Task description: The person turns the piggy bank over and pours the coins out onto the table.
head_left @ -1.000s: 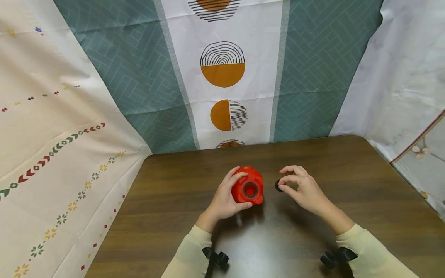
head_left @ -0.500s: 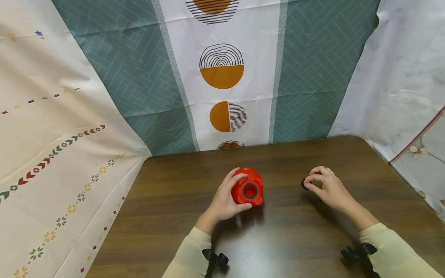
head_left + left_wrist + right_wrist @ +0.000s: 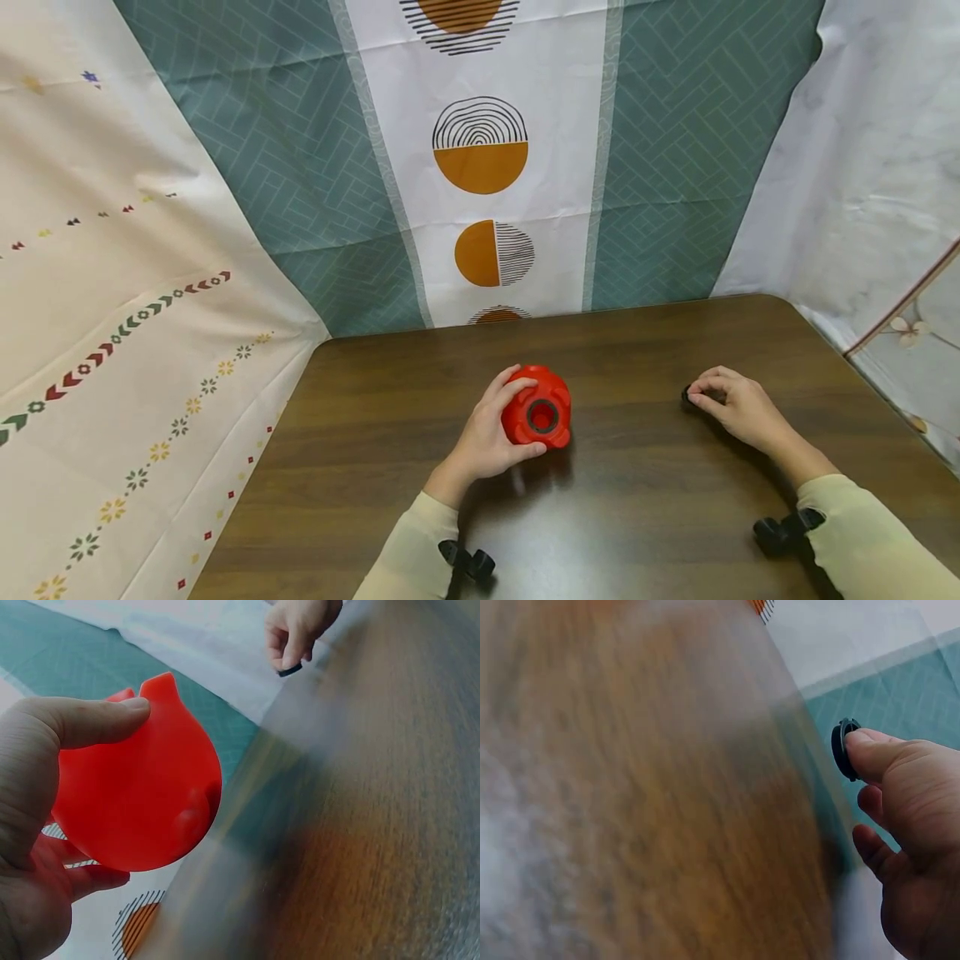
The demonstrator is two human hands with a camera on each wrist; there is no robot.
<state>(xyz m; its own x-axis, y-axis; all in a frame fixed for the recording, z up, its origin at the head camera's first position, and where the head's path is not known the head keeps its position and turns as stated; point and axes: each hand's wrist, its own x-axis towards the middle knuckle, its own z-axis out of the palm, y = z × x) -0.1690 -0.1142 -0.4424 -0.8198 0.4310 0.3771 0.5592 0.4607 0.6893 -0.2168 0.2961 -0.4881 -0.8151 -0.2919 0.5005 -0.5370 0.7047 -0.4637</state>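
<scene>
My left hand (image 3: 487, 437) grips a red piggy bank (image 3: 557, 407) from its left side, thumb and fingers spread round the body. Stubby feet surround a dark-rimmed round hole that faces my head camera. The left wrist view shows the smooth rounded side of the piggy bank (image 3: 150, 787), held above the table. Off to the right, my right hand (image 3: 742, 410) pinches a small black round plug (image 3: 841, 750) between thumb and fingers. That plug has a raised lip and stands on edge in the grip. Whether it touches the table is hard to tell.
A brown wooden table (image 3: 375, 467) lies under both hands. Behind it hangs a teal and white cloth (image 3: 660, 167) with orange circles. A cream patterned cloth (image 3: 112, 350) borders the left side, and a pale cloth (image 3: 877, 183) the right.
My right hand has moved to the right with the black plug, away from the piggy bank, lately more slowly. The left hand and the piggy bank have stayed almost still.
</scene>
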